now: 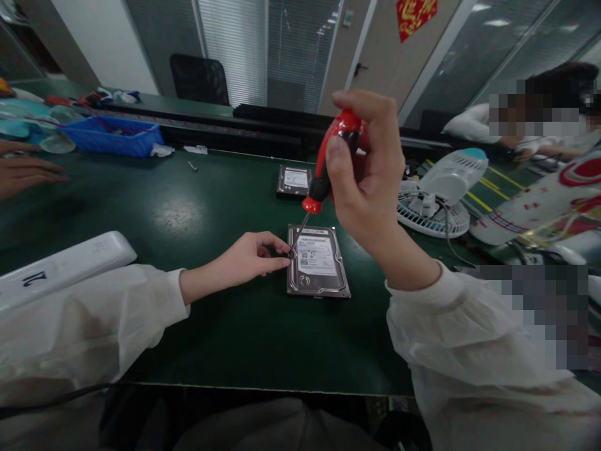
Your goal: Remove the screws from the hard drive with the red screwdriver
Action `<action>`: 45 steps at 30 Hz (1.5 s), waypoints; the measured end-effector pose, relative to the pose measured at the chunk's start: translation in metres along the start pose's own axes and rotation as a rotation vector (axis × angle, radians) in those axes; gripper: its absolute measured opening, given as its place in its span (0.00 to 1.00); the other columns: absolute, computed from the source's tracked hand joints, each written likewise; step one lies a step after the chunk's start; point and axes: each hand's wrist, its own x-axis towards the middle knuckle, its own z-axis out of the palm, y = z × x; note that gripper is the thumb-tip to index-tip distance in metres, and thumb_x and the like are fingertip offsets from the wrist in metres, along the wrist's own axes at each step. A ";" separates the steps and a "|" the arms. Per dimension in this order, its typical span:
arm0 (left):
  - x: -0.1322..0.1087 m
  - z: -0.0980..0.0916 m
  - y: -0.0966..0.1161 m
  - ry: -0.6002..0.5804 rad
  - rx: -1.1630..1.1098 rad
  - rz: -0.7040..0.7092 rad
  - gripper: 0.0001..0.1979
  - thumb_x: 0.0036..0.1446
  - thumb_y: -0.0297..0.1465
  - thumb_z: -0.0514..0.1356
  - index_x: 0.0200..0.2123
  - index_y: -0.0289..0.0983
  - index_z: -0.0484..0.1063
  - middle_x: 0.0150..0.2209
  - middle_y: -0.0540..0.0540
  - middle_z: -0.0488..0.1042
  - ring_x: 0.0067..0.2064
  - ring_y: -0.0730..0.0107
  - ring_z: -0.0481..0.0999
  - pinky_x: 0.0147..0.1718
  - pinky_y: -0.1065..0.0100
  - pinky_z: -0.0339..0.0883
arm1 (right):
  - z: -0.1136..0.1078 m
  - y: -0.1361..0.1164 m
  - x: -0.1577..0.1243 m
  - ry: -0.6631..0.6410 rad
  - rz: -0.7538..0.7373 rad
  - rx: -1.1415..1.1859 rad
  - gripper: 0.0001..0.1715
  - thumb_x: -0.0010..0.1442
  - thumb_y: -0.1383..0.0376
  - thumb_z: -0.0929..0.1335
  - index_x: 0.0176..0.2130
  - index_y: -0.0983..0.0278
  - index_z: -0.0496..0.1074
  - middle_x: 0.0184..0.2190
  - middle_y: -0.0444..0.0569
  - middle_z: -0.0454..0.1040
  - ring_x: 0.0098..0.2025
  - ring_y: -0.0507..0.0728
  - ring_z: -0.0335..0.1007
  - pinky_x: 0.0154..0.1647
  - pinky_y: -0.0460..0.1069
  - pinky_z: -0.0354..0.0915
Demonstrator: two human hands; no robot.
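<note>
A hard drive point(318, 263) with a white label lies flat on the green table in front of me. My right hand point(366, 163) is wrapped round the red and black handle of a screwdriver point(322, 172), raised above the drive and tilted. The thin shaft runs down to the drive's left edge. There my left hand point(256, 255) has its thumb and forefinger pinched together at the screwdriver's tip. Whatever lies between those fingertips is too small to make out. Behind this drive, a second hard drive point(294, 180) rests on the table, touched by neither hand.
Another person's hand point(28, 169) reaches in at the far left. A blue basket point(115, 136) and a small metal piece point(193, 166) are at the back left. A white bar-shaped object point(70, 266) lies by my left sleeve, a white fan point(436, 200) at the right.
</note>
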 end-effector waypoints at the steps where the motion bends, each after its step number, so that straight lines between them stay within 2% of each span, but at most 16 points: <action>1: 0.000 0.000 0.000 0.000 -0.002 0.000 0.19 0.57 0.41 0.68 0.47 0.35 0.75 0.42 0.45 0.77 0.28 0.75 0.72 0.24 0.70 0.68 | 0.000 0.000 0.000 -0.002 0.002 0.002 0.17 0.68 0.61 0.62 0.55 0.53 0.68 0.52 0.45 0.73 0.52 0.51 0.69 0.56 0.48 0.68; 6: 0.000 0.000 -0.001 0.011 -0.012 0.007 0.19 0.56 0.40 0.68 0.46 0.35 0.76 0.43 0.45 0.77 0.28 0.75 0.72 0.24 0.70 0.68 | 0.001 0.000 -0.004 -0.023 0.088 0.023 0.19 0.69 0.57 0.61 0.57 0.54 0.67 0.54 0.47 0.70 0.43 0.52 0.73 0.44 0.49 0.73; 11: 0.000 0.000 0.003 0.007 0.000 0.005 0.17 0.57 0.39 0.68 0.46 0.35 0.77 0.42 0.45 0.78 0.28 0.75 0.72 0.24 0.70 0.68 | 0.002 0.000 -0.006 -0.031 0.157 0.012 0.19 0.68 0.54 0.61 0.57 0.50 0.66 0.55 0.47 0.70 0.38 0.51 0.73 0.34 0.49 0.71; 13: 0.000 0.000 0.003 0.004 0.006 0.009 0.17 0.57 0.38 0.68 0.46 0.36 0.77 0.41 0.46 0.78 0.28 0.76 0.72 0.25 0.70 0.69 | 0.002 -0.001 -0.005 -0.035 0.155 0.001 0.17 0.68 0.55 0.62 0.56 0.50 0.66 0.55 0.46 0.70 0.40 0.51 0.74 0.36 0.49 0.72; 16: 0.000 -0.001 0.001 -0.002 0.004 0.005 0.17 0.57 0.39 0.68 0.47 0.36 0.77 0.41 0.46 0.78 0.28 0.76 0.72 0.25 0.70 0.69 | 0.002 -0.003 -0.003 -0.011 0.111 -0.008 0.16 0.68 0.57 0.63 0.54 0.52 0.68 0.51 0.45 0.71 0.43 0.51 0.74 0.44 0.50 0.74; 20: 0.000 -0.001 -0.001 -0.008 -0.004 0.010 0.17 0.58 0.40 0.68 0.47 0.37 0.77 0.43 0.46 0.77 0.29 0.76 0.73 0.24 0.71 0.69 | 0.001 -0.004 0.000 0.042 0.065 -0.036 0.15 0.68 0.59 0.62 0.52 0.57 0.70 0.48 0.46 0.73 0.48 0.53 0.72 0.51 0.52 0.72; 25: 0.001 0.000 0.000 0.006 0.001 0.003 0.17 0.57 0.39 0.68 0.46 0.36 0.77 0.40 0.46 0.77 0.27 0.76 0.72 0.24 0.71 0.68 | 0.000 -0.004 0.002 0.092 0.059 -0.024 0.13 0.68 0.60 0.63 0.51 0.53 0.71 0.47 0.46 0.73 0.48 0.54 0.71 0.51 0.52 0.70; 29: 0.001 0.001 0.001 0.015 -0.007 -0.007 0.17 0.56 0.37 0.68 0.45 0.35 0.77 0.40 0.45 0.78 0.27 0.75 0.72 0.23 0.70 0.68 | 0.001 -0.003 0.001 0.066 0.048 -0.008 0.14 0.68 0.62 0.63 0.52 0.53 0.71 0.49 0.45 0.73 0.50 0.53 0.70 0.53 0.52 0.70; 37: 0.001 -0.001 -0.005 0.006 0.005 0.001 0.18 0.57 0.40 0.68 0.47 0.37 0.77 0.38 0.47 0.77 0.28 0.74 0.73 0.25 0.69 0.69 | 0.001 -0.006 0.000 0.059 0.064 -0.048 0.14 0.68 0.59 0.63 0.51 0.52 0.71 0.49 0.44 0.74 0.52 0.54 0.71 0.55 0.52 0.70; 45: 0.001 -0.001 -0.004 -0.001 -0.003 -0.002 0.19 0.56 0.41 0.69 0.47 0.36 0.76 0.40 0.46 0.77 0.28 0.75 0.71 0.25 0.69 0.69 | 0.001 -0.004 0.002 0.074 0.047 -0.048 0.13 0.67 0.61 0.63 0.51 0.51 0.71 0.48 0.44 0.74 0.52 0.54 0.70 0.55 0.52 0.69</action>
